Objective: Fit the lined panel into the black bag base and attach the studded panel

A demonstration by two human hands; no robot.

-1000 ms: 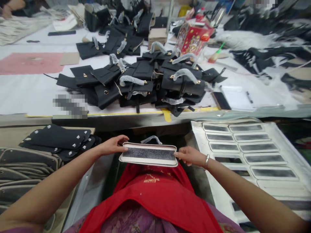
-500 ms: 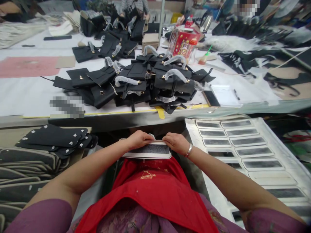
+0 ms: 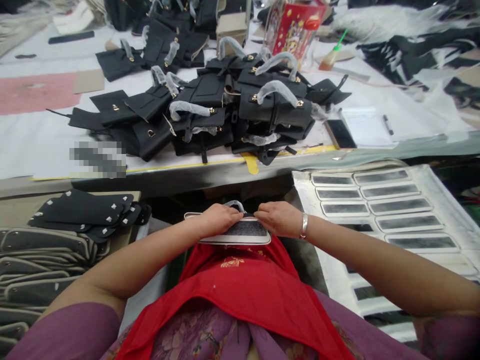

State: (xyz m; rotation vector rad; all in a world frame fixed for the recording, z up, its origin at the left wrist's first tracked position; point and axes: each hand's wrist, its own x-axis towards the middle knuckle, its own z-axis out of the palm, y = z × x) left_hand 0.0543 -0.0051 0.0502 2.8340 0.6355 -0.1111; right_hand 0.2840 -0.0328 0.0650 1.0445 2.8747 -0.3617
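A bag panel with a pale rounded border and a dark textured centre lies across my lap, over the red apron. My left hand rests over its top left part, fingers closed at the upper edge. My right hand, a silver bracelet at the wrist, has its fingers pinched together at the upper right edge. Just beyond my hands a handle wrapped in clear plastic sticks up, with something black under it between my fingertips. How the handle joins the panel is hidden.
Black handbags with plastic-wrapped handles are heaped on the white table. To my left lie stacked dark panels; on my right a white board carries rows of pale-bordered pieces. A phone lies beside a notepad.
The view has tilted down and closer to the table. My right hand has shifted slightly right along the upper edge, and more of the wrapped handle shows between the hands.
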